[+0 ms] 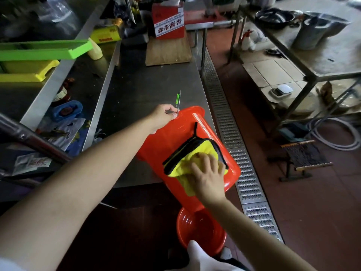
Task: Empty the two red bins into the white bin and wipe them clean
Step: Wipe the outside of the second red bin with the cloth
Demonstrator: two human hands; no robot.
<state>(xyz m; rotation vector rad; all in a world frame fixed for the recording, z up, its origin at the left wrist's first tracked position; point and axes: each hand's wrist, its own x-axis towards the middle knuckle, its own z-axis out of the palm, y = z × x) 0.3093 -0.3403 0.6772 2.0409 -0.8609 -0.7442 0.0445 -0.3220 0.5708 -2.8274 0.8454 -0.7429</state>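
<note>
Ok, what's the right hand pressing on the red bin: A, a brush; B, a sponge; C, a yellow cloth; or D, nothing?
C: the right hand presses a yellow cloth onto the red bin, which the left hand holds by its rim.

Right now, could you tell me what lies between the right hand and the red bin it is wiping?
In the head view, a yellow cloth with black edging lies between the right hand and the red bin.

Cloth (195,159) on tilted bin (172,137) at table (140,90) edge, basin (201,229) on floor below
</note>
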